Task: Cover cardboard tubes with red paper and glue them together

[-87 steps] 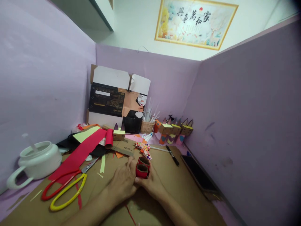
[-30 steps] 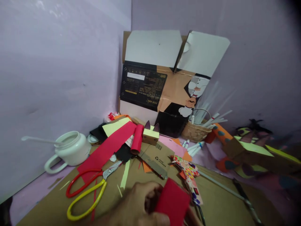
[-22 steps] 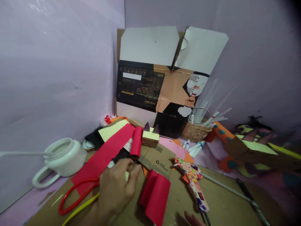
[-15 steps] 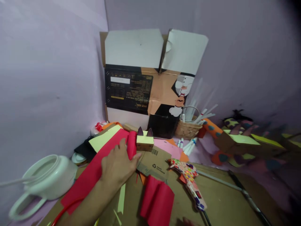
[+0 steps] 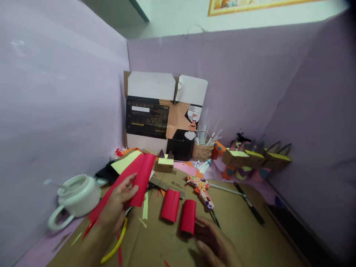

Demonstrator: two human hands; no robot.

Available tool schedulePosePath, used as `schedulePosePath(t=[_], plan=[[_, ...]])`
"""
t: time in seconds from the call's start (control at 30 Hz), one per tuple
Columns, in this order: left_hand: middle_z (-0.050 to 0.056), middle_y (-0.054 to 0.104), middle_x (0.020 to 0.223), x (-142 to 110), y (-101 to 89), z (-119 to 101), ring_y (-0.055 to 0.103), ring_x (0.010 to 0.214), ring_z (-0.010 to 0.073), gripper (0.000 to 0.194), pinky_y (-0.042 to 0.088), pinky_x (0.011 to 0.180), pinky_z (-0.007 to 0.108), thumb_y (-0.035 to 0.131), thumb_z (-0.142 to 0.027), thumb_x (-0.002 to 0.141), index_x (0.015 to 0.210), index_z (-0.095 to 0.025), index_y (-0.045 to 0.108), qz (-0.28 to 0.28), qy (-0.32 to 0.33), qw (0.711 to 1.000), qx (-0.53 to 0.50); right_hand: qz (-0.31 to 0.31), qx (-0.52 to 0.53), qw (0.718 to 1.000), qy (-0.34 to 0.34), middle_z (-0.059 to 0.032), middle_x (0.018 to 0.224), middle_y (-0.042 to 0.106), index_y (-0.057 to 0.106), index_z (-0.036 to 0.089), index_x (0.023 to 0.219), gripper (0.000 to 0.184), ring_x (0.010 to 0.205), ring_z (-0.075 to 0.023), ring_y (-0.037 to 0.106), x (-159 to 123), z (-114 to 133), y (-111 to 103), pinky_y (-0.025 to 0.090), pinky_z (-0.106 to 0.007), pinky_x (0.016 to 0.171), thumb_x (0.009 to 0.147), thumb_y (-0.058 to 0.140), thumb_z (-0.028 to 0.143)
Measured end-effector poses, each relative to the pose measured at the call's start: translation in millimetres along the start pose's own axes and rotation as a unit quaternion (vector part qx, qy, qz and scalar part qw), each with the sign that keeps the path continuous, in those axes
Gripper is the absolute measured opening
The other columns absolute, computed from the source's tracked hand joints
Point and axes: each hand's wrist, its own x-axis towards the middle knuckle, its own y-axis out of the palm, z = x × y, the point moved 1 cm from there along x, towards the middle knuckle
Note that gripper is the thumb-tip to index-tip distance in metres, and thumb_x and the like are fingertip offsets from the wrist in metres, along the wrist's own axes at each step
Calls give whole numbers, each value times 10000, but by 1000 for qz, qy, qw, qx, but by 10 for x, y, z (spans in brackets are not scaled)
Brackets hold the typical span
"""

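My left hand [image 5: 119, 203] is closed round a long red paper-covered tube [image 5: 144, 181], held tilted above the cardboard mat. Two shorter red tubes [image 5: 170, 205] lie apart, side by side, on the mat. Beside the right-hand short tube [image 5: 188, 217] is my right hand [image 5: 218, 243], fingers apart, with the fingertips at the tube's edge; I cannot tell whether they press on it. Scissors lie partly hidden under my left forearm, with their yellow handle [image 5: 118, 243] showing. A flower-patterned glue gun [image 5: 202, 190] rests beyond the short tubes.
At the left stands a white pot [image 5: 79, 194]. A small cardboard box with ears [image 5: 165, 165], a flattened carton [image 5: 182, 115] and a basket of glue sticks and pens [image 5: 203, 151] are at the back. A black pen [image 5: 251, 205] and a dark flat device [image 5: 297, 231] lie right.
The paired short red tubes were set down from my hands and now lie apart. My left hand reached to the long red tube by the eared box and lifted it.
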Motion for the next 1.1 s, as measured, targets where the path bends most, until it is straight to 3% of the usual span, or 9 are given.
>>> schedulePosePath(t=[0.13, 0.27, 0.4, 0.5, 0.63, 0.7, 0.83, 1.0, 1.1], plan=[[88, 687, 971, -572, 2, 318, 669, 726, 205, 801, 524, 616, 272, 747, -302, 609, 1315, -178, 390, 78, -62, 978, -182, -33, -68, 995, -59, -124, 1100, 650, 609, 219, 1084, 340, 989, -268, 629, -21, 128, -3, 486, -420, 874, 772, 629, 354], [107, 643, 1139, -935, -7, 670, 629, 975, 260, 735, 533, 771, 307, 781, -323, 610, 1265, -192, 474, 100, -37, 977, -184, -96, -70, 990, -78, -118, 982, 667, 625, 185, 1026, 384, 919, -271, 629, -76, 290, -43, 489, -431, 841, 708, 681, 393], [97, 658, 1139, -1100, -17, 853, 570, 1091, 301, 594, 511, 858, 329, 804, -357, 563, 1107, -203, 624, 120, 13, 981, -153, -40, -6, 996, -82, -110, 1067, 635, 580, 194, 1096, 522, 937, -251, 607, -317, 609, 65, 476, -416, 844, 640, 742, 391], [95, 680, 1107, -1186, 33, 831, 567, 1090, 337, 562, 488, 899, 377, 807, -407, 530, 1044, -215, 681, 157, 23, 979, -125, 22, 24, 996, -84, -118, 1183, 583, 506, 216, 1207, 694, 1015, -264, 579, -564, 808, 280, 466, -403, 842, 589, 781, 376], [81, 691, 1090, -1298, 125, 746, 557, 1100, 362, 529, 430, 963, 450, 790, -463, 530, 1002, -238, 708, 212, 21, 972, -104, 10, 11, 997, -76, -77, 1190, 579, 493, 261, 1220, 788, 1040, -263, 569, -785, 907, 535, 468, -359, 824, 511, 835, 284], [77, 696, 1078, -1328, 151, 736, 561, 1096, 360, 507, 413, 980, 457, 783, -475, 537, 984, -245, 717, 229, 40, 970, -71, -6, 32, 997, -65, -58, 1091, 620, 541, 248, 1138, 702, 936, -247, 610, -818, 890, 583, 486, -334, 762, 501, 836, 279], [75, 678, 1115, -1340, 187, 761, 579, 1072, 342, 572, 447, 941, 429, 774, -504, 534, 1038, -249, 689, 221, 76, 972, -25, -80, 128, 987, -51, -41, 904, 675, 589, 211, 926, 460, 769, -208, 630, -797, 753, 494, 493, -285, 660, 548, 809, 354], [90, 718, 979, -1388, 270, 707, 648, 918, 320, 552, 529, 794, 387, 775, -485, 546, 1008, -200, 674, 213, 24, 977, -22, -140, 203, 968, -54, -83, 942, 694, 587, 178, 948, 437, 785, -204, 640, -807, 508, 349, 499, -300, 709, 606, 789, 361], [94, 721, 954, -1411, 282, 655, 640, 935, 317, 508, 529, 792, 366, 760, -471, 572, 984, -184, 681, 201, 37, 979, 8, -141, 237, 961, -34, -96, 997, 677, 578, 176, 960, 438, 817, -219, 647, -844, 421, 337, 518, -333, 715, 621, 782, 364]])
